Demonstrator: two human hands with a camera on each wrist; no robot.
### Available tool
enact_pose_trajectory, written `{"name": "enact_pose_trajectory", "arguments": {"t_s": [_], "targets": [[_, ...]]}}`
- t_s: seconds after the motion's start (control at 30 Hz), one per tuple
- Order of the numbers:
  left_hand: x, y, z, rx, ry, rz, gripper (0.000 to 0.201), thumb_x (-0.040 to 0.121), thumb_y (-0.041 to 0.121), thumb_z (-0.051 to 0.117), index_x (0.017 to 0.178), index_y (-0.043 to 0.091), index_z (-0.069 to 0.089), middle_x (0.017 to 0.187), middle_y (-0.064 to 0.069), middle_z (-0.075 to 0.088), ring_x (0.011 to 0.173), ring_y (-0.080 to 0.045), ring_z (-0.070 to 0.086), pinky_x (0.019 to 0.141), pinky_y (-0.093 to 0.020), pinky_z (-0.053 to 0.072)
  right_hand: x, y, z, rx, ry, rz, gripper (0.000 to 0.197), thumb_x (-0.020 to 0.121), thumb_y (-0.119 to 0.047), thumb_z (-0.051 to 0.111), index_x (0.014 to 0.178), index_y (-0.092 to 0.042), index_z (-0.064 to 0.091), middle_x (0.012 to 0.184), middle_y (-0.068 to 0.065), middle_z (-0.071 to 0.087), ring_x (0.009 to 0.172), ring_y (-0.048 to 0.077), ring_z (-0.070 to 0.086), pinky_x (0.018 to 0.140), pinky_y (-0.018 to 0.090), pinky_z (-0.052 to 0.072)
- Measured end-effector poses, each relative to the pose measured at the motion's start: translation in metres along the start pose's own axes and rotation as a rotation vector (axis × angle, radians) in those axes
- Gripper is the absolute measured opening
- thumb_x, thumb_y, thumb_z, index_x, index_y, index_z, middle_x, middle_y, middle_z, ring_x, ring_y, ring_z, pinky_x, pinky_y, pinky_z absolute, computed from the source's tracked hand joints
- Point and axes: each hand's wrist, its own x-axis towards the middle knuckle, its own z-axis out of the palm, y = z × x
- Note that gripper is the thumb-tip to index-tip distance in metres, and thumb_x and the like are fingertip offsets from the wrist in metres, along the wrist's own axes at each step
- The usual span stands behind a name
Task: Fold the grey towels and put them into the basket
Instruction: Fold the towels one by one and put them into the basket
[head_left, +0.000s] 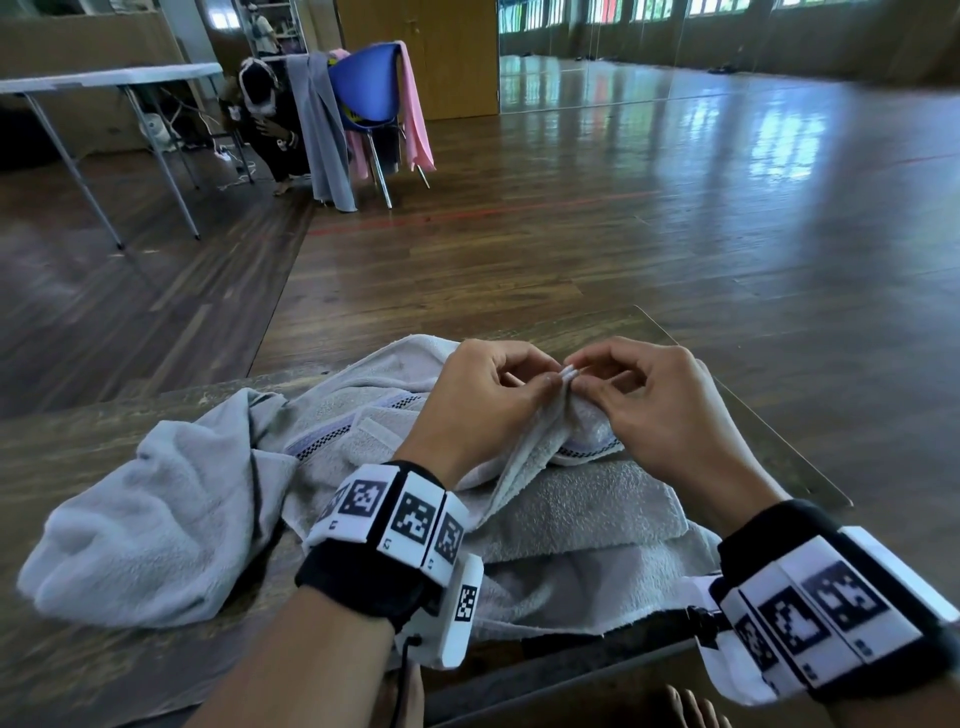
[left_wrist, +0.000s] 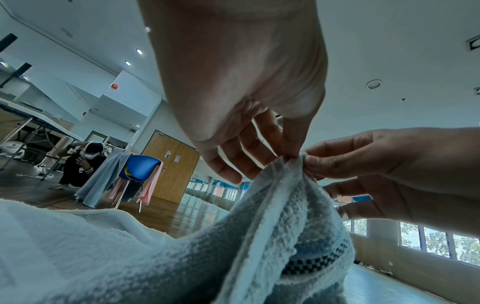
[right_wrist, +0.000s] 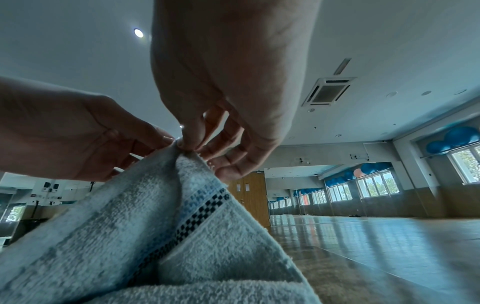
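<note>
A grey towel (head_left: 363, 431) with a blue and black checked stripe lies rumpled on the wooden table (head_left: 78, 447). My left hand (head_left: 555, 383) and right hand (head_left: 577, 378) meet above it, and each pinches the towel's raised corners between thumb and forefinger. The left wrist view shows the left hand (left_wrist: 290, 156) pinching the peak of the towel (left_wrist: 272, 226). In the right wrist view the right hand (right_wrist: 185, 146) pinches the same peak of the towel (right_wrist: 155, 216). A folded grey towel (head_left: 587, 506) lies beneath it and a crumpled one (head_left: 145, 519) sits to the left. No basket is in view.
The table's right edge (head_left: 779, 431) runs close by my right wrist. Across the wooden floor stands a blue chair (head_left: 363, 88) draped with grey and pink cloths, beside a crouching person (head_left: 270, 119) and a white folding table (head_left: 114, 75).
</note>
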Motion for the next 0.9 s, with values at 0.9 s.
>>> {"name": "enact_pose_trajectory", "arguments": {"t_s": [0.9], "targets": [[-0.006, -0.020, -0.014, 0.485, -0.122, -0.102, 0.023, 0.072, 0.040, 0.081, 0.068, 0.019, 0.074, 0.054, 0.014, 0.060, 0.053, -0.001, 0.054, 0.060, -0.026, 0.044, 0.009, 0.007, -0.014, -0.044, 0.113, -0.043, 0.007, 0.088, -0.019, 0.077, 0.088, -0.022, 0.071, 0.079, -0.013, 0.070, 0.075, -0.002, 0.064, 0.067, 0.010, 0.050]]}}
